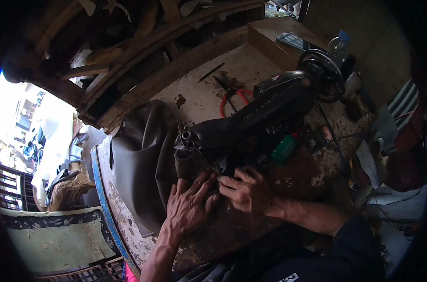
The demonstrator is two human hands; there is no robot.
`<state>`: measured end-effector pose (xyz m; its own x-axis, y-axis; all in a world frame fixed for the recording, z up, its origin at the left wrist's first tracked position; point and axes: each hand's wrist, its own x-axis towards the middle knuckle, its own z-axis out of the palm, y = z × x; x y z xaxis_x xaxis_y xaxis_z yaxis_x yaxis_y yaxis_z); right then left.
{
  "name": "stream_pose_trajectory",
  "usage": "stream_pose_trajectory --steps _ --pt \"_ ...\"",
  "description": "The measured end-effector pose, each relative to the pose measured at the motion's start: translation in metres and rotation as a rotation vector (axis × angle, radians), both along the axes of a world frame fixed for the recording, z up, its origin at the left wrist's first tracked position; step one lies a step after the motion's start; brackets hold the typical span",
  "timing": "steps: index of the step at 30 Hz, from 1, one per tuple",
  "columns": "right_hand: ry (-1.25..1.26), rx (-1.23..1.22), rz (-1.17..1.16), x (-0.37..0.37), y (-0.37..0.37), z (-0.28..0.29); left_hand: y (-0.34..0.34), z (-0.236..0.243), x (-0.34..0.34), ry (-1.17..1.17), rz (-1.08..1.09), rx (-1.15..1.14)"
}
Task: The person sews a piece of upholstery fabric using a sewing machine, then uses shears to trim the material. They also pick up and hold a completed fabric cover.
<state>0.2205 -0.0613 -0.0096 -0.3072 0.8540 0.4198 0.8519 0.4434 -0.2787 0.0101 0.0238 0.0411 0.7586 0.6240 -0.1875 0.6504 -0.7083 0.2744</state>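
A black sewing machine stands across the worktable, its needle end toward me. Under and left of that end lies a big folded sheet of dark grey-brown leather-like material. My left hand rests on this material with its fingers stretched out flat, the tips just in front of the needle area. Close beside them, my right hand has its fingers curled, thumb and forefinger pinched together near the needle. Whatever sits in that pinch is too small and dark to make out.
Behind the machine lie red-handled pliers and a thin black stick. A green bottle sits at its right side. A cardboard box stands at the back. Wooden shelving holding scraps borders the table's far left.
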Motion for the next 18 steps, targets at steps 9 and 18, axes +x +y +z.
stream_pose_trajectory --steps 9,18 --pt "0.052 -0.016 -0.107 0.000 0.012 -0.003 -0.005 -0.007 0.009 -0.060 0.120 0.057" --pt "0.052 0.098 -0.157 0.009 0.019 -0.004 -0.013 -0.008 0.026 -0.064 0.274 0.034"
